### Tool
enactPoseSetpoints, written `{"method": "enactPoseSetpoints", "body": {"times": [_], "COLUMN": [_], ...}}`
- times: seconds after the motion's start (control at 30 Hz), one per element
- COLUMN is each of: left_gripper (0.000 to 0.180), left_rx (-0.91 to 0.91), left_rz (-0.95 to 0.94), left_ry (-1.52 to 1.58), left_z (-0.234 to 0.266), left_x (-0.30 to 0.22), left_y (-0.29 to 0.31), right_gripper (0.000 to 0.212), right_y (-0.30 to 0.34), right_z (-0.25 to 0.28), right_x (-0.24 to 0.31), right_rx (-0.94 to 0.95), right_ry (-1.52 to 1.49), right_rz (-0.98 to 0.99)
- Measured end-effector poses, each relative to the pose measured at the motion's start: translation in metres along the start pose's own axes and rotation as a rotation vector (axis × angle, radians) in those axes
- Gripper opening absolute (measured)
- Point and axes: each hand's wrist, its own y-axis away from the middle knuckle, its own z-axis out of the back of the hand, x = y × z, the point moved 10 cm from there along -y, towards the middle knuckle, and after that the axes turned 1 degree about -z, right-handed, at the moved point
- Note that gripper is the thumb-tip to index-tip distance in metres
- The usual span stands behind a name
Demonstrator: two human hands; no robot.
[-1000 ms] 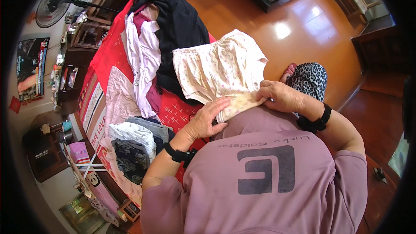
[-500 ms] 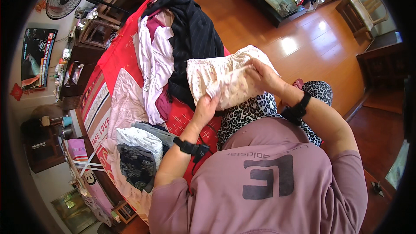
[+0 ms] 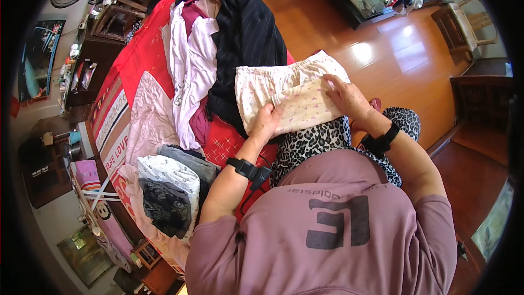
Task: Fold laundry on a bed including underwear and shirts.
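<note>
In left hand (image 3: 266,121): left edge of cream floral garment (image 3: 295,96), gripped between thumb and fingers.
At right hand (image 3: 350,99): opposite side of same garment, fingers curled at flap's edge; firmness of pinch impossible to tell.
Between hands: turned-up flap (image 3: 309,110), now laid flatter, blurred half a second ago; fold formed, waistband (image 3: 278,68) beyond it uncovered.
Beneath hands: leopard-print trousers (image 3: 307,145).
Beyond left hand: black striped garment (image 3: 250,46).
Farther left: pale lilac top (image 3: 194,79).
Left, nearer: folded clothes (image 3: 173,177).
</note>
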Motion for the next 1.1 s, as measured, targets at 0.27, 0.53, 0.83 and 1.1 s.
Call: {"method": "enactPoseSetpoints", "body": {"times": [0.27,0.53,0.83,1.1], "left_gripper": [0.028,0.028,0.035,0.024], "left_rx": [-0.105,-0.448,-0.452,-0.274], "left_rz": [-0.237,-0.627,-0.099,-0.018], "left_ry": [-0.070,-0.643,-0.329,-0.115], "left_z": [0.023,0.065,0.133,0.109], "left_x": [-0.014,-0.073,0.012,0.017], "left_y": [0.003,0.044,0.022,0.017], "right_gripper": [0.048,0.051,0.068,0.063], "right_y": [0.014,0.012,0.009,0.009], "right_z": [0.030,-0.057,-0.076,-0.090], "right_x": [0.123,0.087,0.123,0.104], "right_rx": [-0.263,0.279,0.285,0.395], "right_ry": [0.148,0.478,0.472,0.430], "right_rz": [0.525,0.523,0.616,0.518]}}
